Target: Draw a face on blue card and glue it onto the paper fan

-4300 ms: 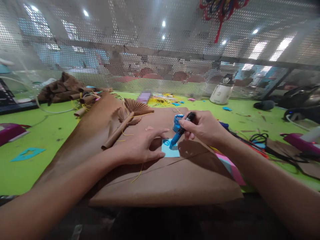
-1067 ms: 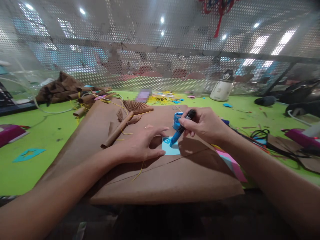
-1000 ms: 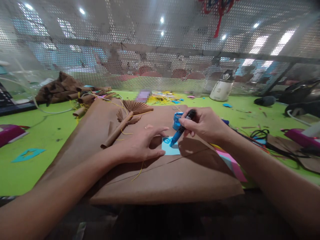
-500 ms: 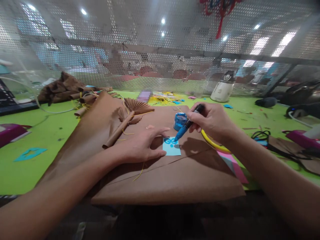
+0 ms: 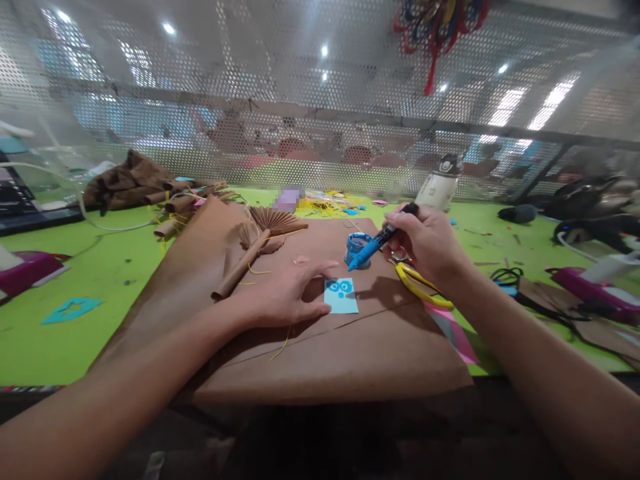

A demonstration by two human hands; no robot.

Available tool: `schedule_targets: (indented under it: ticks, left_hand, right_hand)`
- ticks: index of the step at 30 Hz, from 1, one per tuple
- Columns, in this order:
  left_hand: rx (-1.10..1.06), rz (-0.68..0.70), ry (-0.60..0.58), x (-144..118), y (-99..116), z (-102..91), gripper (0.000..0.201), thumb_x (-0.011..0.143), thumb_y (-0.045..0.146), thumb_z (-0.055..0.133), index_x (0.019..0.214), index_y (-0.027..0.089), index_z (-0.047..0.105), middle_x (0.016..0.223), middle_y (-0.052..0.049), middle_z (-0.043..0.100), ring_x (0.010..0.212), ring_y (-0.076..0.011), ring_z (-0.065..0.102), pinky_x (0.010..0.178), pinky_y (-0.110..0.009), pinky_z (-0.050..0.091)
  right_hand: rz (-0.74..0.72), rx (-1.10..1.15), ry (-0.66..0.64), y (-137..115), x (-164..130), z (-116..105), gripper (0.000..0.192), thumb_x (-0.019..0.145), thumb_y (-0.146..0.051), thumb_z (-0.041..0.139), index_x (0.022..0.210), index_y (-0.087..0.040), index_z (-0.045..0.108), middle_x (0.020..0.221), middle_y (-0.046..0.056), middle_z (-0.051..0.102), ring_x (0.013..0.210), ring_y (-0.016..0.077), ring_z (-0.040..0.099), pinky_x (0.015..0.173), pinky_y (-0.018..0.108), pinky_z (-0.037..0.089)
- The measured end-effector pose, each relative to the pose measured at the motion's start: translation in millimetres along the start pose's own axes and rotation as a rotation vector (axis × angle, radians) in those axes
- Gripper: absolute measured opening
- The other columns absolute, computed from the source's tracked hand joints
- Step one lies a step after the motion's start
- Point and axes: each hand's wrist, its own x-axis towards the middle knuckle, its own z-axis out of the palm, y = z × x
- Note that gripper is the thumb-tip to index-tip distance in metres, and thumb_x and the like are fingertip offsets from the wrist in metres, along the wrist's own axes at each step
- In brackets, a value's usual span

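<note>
Green table [image 5: 75, 267] w/ brown paper sheet [image 5: 325, 353] reaching near edge. Left hand [image 5: 285, 297] flat, pinning blue card [image 5: 341, 297]. Right hand [image 5: 425, 243] clamped on blue marker [image 5: 383, 235], tip over small blue paint pot [image 5: 357, 248]; contents unclear.

Bare brown paper [image 5: 350, 353] is left open in front of the blue card [image 5: 341, 297], toward the near table [image 5: 75, 333] edge. Behind the card, the way is blocked by the paint pot [image 5: 357, 248]. To its right, yellow scissors [image 5: 420, 283] are laid. To its left, the paper roll [image 5: 243, 265] and folded fan [image 5: 275, 219] are set. Far behind it, passage is closed by the mesh screen [image 5: 250, 133].
</note>
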Motion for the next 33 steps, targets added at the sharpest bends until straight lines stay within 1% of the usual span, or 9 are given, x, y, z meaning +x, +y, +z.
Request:
schedule_targets:
  ticks: [7, 11, 14, 17, 19, 22, 24, 27, 33]
  left_hand:
    - [-0.007, 0.054, 0.024, -2.9, 0.4, 0.9, 0.056, 0.081, 0.034, 0.063, 0.133, 0.028, 0.045, 0.137, -0.006, 0.051, 0.125, -0.0274, 0.045, 0.104, -0.045, 0.038]
    - [0.002, 0.048, 0.026, -3.9, 1.6, 0.4, 0.059, 0.081, 0.034, 0.064, 0.136, 0.028, 0.042, 0.136, -0.006, 0.052, 0.123, -0.0277, 0.046, 0.102, -0.045, 0.039]
    - [0.005, 0.058, 0.031, -4.0, 0.4, 1.2, 0.063, 0.081, 0.036, 0.064, 0.139, 0.026, 0.039, 0.134, -0.007, 0.053, 0.123, -0.0283, 0.046, 0.101, -0.045, 0.040]
    - [0.011, 0.065, 0.031, -4.0, -1.1, 2.0, 0.064, 0.082, 0.038, 0.063, 0.140, 0.026, 0.037, 0.128, -0.007, 0.057, 0.118, -0.0281, 0.049, 0.098, -0.044, 0.042]
    - [0.028, 0.055, 0.021, -4.2, -1.3, 2.3, 0.064, 0.083, 0.039, 0.062, 0.140, 0.026, 0.036, 0.125, -0.008, 0.058, 0.115, -0.0283, 0.050, 0.095, -0.044, 0.043]
    - [0.044, 0.053, 0.008, -3.9, -0.5, 2.1, 0.062, 0.084, 0.039, 0.061, 0.140, 0.026, 0.037, 0.125, -0.008, 0.057, 0.114, -0.0280, 0.049, 0.094, -0.044, 0.043]
    - [0.039, 0.060, 0.007, -3.3, 0.5, 2.2, 0.062, 0.084, 0.038, 0.060, 0.139, 0.025, 0.036, 0.124, -0.008, 0.056, 0.114, -0.0273, 0.049, 0.095, -0.043, 0.043]
    - [0.038, 0.060, 0.006, -2.2, 1.8, 2.7, 0.060, 0.084, 0.037, 0.060, 0.138, 0.026, 0.037, 0.122, -0.008, 0.057, 0.112, -0.0265, 0.050, 0.093, -0.042, 0.043]
    - [0.068, 0.084, 0.010, -2.0, 3.8, 3.7, 0.053, 0.084, 0.033, 0.058, 0.134, 0.025, 0.041, 0.119, -0.008, 0.059, 0.109, -0.0272, 0.051, 0.091, -0.042, 0.043]
  right_hand:
    - [0.026, 0.022, -0.031, 1.7, 0.5, 2.8, 0.016, 0.071, -0.030, 0.066, 0.068, -0.019, 0.055, 0.044, -0.003, 0.058, 0.034, 0.0114, 0.055, 0.034, 0.020, 0.038]
    - [0.046, 0.019, -0.030, 6.9, 4.1, -3.3, 0.018, 0.072, -0.031, 0.066, 0.069, -0.019, 0.052, 0.046, -0.003, 0.059, 0.035, 0.0115, 0.055, 0.034, 0.021, 0.040]
    - [0.070, 0.011, -0.047, 9.2, 5.8, -8.4, 0.013, 0.073, -0.027, 0.064, 0.070, -0.020, 0.053, 0.046, -0.005, 0.057, 0.035, 0.0115, 0.054, 0.033, 0.021, 0.039]
    - [0.119, -0.036, -0.122, 7.7, 3.8, -10.2, 0.010, 0.074, -0.023, 0.063, 0.072, -0.020, 0.053, 0.047, -0.006, 0.055, 0.035, 0.0120, 0.055, 0.033, 0.021, 0.038]
    - [0.129, -0.091, -0.197, 4.9, 0.3, -9.3, 0.008, 0.075, -0.022, 0.063, 0.073, -0.019, 0.055, 0.050, -0.004, 0.057, 0.038, 0.0123, 0.057, 0.037, 0.021, 0.041]
    - [0.103, -0.202, -0.326, -0.6, -6.4, -6.1, 0.007, 0.079, -0.023, 0.063, 0.076, -0.018, 0.059, 0.055, -0.002, 0.061, 0.046, 0.0126, 0.060, 0.047, 0.023, 0.047]
    - [0.070, -0.274, -0.386, -4.0, -10.5, -3.4, 0.005, 0.080, -0.021, 0.062, 0.077, -0.017, 0.061, 0.056, -0.001, 0.062, 0.049, 0.0124, 0.061, 0.051, 0.023, 0.048]
    - [0.021, -0.335, -0.419, -6.8, -15.0, 0.3, 0.004, 0.081, -0.019, 0.061, 0.078, -0.017, 0.061, 0.056, -0.001, 0.062, 0.050, 0.0124, 0.061, 0.052, 0.024, 0.047]
    - [-0.029, -0.342, -0.497, -4.8, -19.3, 1.8, 0.003, 0.082, -0.021, 0.061, 0.080, -0.018, 0.061, 0.061, -0.001, 0.063, 0.054, 0.0126, 0.061, 0.052, 0.024, 0.047]
